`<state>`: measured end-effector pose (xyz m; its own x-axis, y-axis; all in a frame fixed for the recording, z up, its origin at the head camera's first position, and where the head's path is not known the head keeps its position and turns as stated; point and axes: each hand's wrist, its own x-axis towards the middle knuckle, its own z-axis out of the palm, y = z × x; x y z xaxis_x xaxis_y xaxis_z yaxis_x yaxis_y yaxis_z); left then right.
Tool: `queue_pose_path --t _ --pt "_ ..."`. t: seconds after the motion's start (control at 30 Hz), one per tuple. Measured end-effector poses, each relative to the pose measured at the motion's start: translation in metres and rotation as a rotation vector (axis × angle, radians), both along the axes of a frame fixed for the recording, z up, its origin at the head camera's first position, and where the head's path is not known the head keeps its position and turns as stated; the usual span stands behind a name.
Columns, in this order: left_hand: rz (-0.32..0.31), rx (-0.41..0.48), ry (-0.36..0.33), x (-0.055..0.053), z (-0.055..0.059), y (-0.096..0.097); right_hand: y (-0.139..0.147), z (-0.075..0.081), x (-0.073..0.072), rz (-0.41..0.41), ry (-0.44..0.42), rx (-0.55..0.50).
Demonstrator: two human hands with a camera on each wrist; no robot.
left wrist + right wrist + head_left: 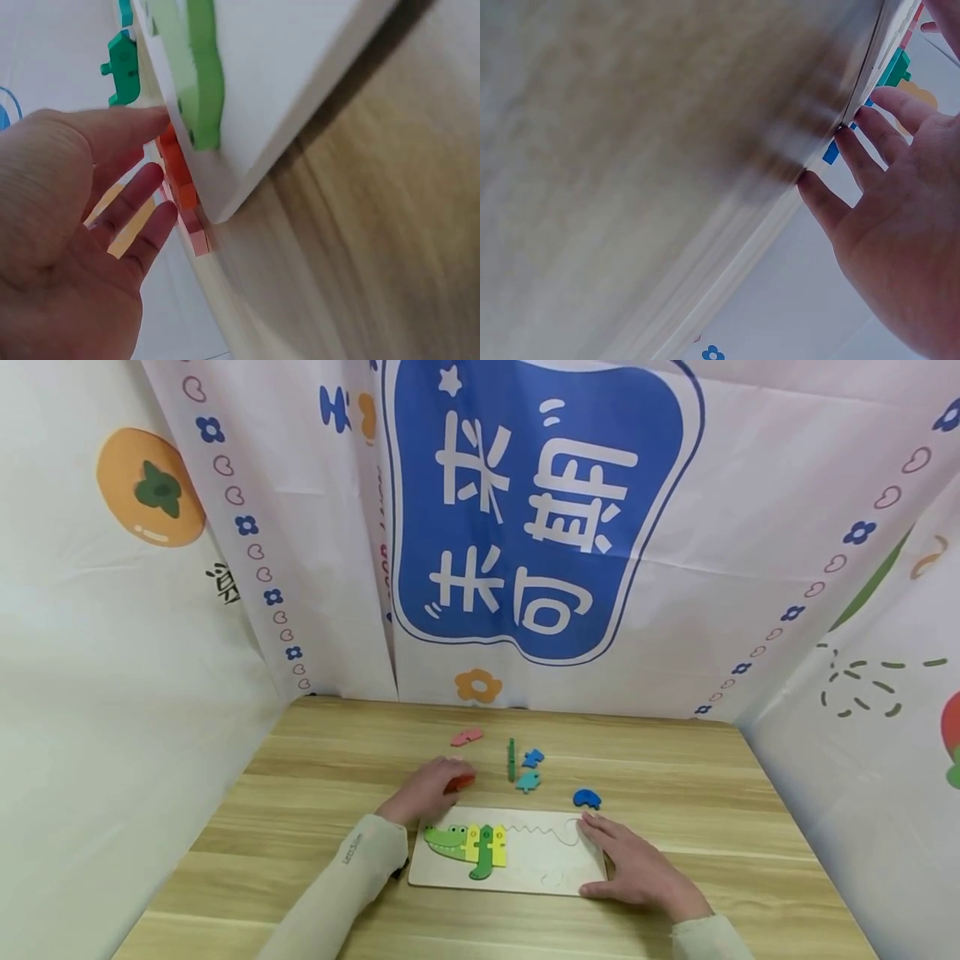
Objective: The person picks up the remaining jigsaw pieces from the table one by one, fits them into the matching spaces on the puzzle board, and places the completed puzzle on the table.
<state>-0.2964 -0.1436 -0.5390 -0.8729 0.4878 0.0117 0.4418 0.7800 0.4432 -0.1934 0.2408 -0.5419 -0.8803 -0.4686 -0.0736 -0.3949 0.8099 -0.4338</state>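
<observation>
A pale wooden puzzle board (pixel 528 864) lies on the table, with a green crocodile head (pixel 446 843), yellow pieces (pixel 500 847) and a green leg piece (pixel 484 858) on its left part. Wavy outline marks the bare right part. Behind the board's back left corner, my left hand (pixel 426 789) holds a red puzzle piece (pixel 461 782) between thumb and fingers; the left wrist view shows this piece (pixel 177 166) low by the table, its grip partly hidden. My right hand (pixel 637 864) rests at the board's right edge, fingers extended and spread.
Behind the board lie a pink piece (pixel 467 737), a blue piece (pixel 533 757), a teal piece (pixel 528 781) and a dark blue curved piece (pixel 587 798). A narrow green piece (pixel 512 760) is among them. Printed cloth (pixel 337 635) hangs behind the table.
</observation>
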Motion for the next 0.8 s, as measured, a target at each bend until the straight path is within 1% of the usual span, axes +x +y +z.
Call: queue_pose_path --t 0.1,0.2,0.37,0.6,0.73,0.8 --pt "0.029 -0.012 -0.011 0.0011 0.0001 -0.0011 -0.0007 -0.0007 0.0004 0.005 0.001 -0.005" --pt "0.036 -0.024 -0.008 0.0017 0.0002 -0.0014 -0.0006 -0.0013 0.0005 0.004 0.005 -0.008" --pt "0.030 -0.021 0.013 0.0003 -0.0018 -0.0002 0.0008 -0.0017 -0.0001 0.005 0.017 0.002" --pt "-0.014 -0.010 0.063 -0.0037 -0.0032 0.0035 0.0020 0.0013 0.0007 -0.001 0.006 -0.003" --pt "-0.002 -0.019 0.068 -0.0004 -0.0031 0.0049 0.0011 0.0009 0.0007 0.006 -0.001 -0.003" --pt "0.001 -0.002 0.071 0.0027 -0.0012 0.0063 0.0005 0.0002 0.0005 0.007 -0.004 -0.005"
